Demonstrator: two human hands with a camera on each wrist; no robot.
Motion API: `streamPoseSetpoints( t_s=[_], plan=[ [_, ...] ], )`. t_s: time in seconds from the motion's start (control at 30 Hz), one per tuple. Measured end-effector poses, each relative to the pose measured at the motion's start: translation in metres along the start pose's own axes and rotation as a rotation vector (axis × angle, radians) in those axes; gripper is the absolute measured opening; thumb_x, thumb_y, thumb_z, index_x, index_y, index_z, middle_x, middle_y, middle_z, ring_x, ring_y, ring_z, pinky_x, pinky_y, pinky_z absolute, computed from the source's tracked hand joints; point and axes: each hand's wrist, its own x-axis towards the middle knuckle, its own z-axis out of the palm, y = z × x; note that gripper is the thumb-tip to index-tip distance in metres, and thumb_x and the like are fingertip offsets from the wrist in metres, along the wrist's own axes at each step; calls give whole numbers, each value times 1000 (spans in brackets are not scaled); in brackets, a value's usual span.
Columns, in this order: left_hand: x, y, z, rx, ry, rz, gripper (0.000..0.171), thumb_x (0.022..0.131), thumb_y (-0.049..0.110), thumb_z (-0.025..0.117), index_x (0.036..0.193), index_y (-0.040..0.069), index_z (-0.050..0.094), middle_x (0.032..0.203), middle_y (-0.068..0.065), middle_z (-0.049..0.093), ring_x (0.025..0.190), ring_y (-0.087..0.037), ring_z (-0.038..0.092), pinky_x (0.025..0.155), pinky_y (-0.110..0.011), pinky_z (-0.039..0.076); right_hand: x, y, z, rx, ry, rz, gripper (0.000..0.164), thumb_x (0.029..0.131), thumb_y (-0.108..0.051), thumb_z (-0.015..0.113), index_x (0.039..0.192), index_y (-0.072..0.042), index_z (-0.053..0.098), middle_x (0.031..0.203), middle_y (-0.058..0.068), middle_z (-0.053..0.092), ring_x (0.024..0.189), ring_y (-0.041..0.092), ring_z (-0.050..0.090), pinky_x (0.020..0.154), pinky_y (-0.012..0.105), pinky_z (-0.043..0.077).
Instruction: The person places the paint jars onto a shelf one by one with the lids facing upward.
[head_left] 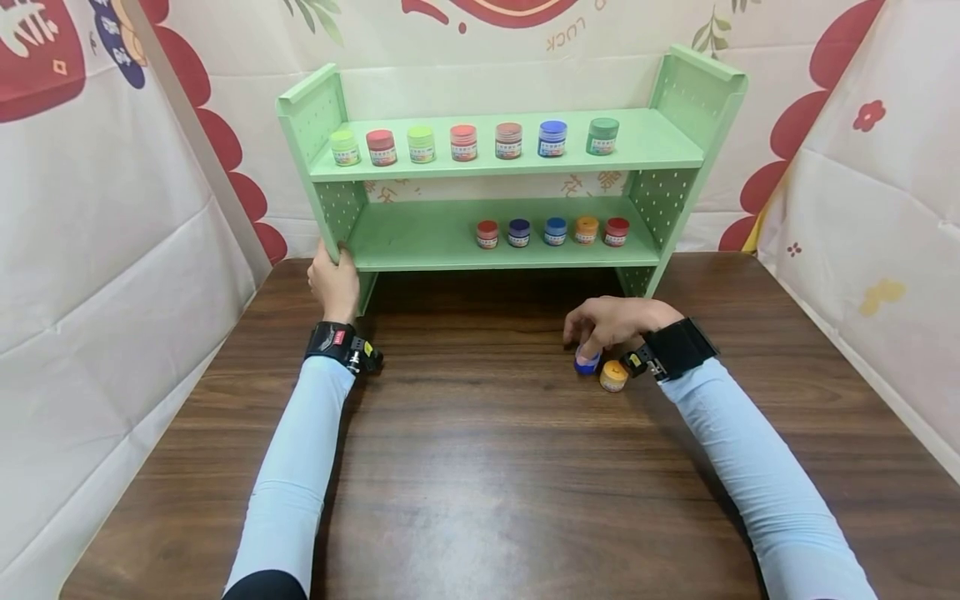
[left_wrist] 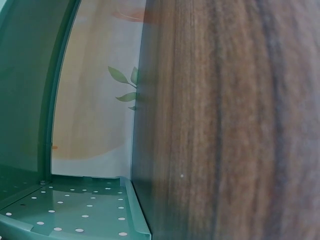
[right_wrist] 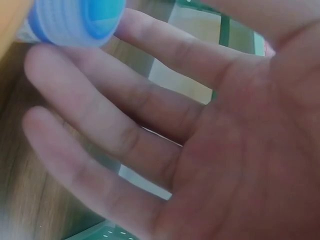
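At the left, my left hand (head_left: 334,283) grips the lower front edge of the left side panel of a green two-tier shelf (head_left: 420,233). The left wrist view shows the shelf's perforated side panel (left_wrist: 85,205) but none of that hand. On the right part of the table, my right hand (head_left: 611,321) pinches a small blue paint jar (head_left: 587,364), which is largely hidden under the fingers. Seen from the right wrist, the blue jar (right_wrist: 85,22) is at the fingertips, its end facing the palm. Close beside it on the table stands a yellow-orange paint jar (head_left: 613,377).
The upper board (head_left: 502,167) bears a row of several jars, among them a dark green jar (head_left: 602,137) at its right end. Several smaller jars, including a red jar (head_left: 617,232), line the lower board's right half. Patterned cloth (head_left: 112,292) hangs around the brown table (head_left: 465,467).
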Motion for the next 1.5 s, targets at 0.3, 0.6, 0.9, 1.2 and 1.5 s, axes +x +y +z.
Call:
streamPoseSetpoints(
  t_s=[0.3, 0.6, 0.9, 1.2, 1.5],
  plan=[
    [1, 0, 0, -2, -3, -7, 27, 101, 30, 54, 114, 10, 67, 121, -20, 73, 116, -45, 68, 93, -61, 47, 3, 7, -2, -94, 103, -28, 28, 95, -14, 73, 122, -6, 68, 114, 12, 74, 98, 20, 69, 78, 34, 56],
    [1, -1, 0, -9, -3, -3, 27, 101, 29, 55, 116, 10, 68, 121, -19, 74, 115, -45, 68, 93, -60, 48, 7, 16, -3, -135, 184, -53, 25, 97, -15, 72, 120, -6, 69, 110, 10, 74, 96, 19, 69, 81, 35, 56],
    [0, -2, -1, -18, 2, -1, 27, 101, 28, 55, 116, 10, 68, 120, -20, 74, 114, -45, 68, 92, -61, 48, 8, 26, -5, -150, 237, -33, 30, 98, -27, 71, 120, -7, 69, 103, 7, 76, 86, 19, 71, 77, 34, 55],
    [0, -2, 0, -15, -8, -6, 28, 101, 29, 55, 117, 11, 68, 122, -19, 73, 116, -45, 68, 93, -61, 48, 5, 29, -7, -148, 219, 13, 31, 96, -33, 73, 114, -8, 68, 89, 4, 72, 76, 21, 68, 70, 33, 52],
    [1, -2, 1, -19, -5, -13, 27, 101, 30, 54, 114, 10, 68, 120, -19, 74, 114, -44, 68, 93, -60, 48, 2, 26, -7, -115, 221, 8, 24, 99, -29, 70, 111, -8, 68, 91, 7, 73, 77, 23, 68, 71, 34, 53]
  ],
)
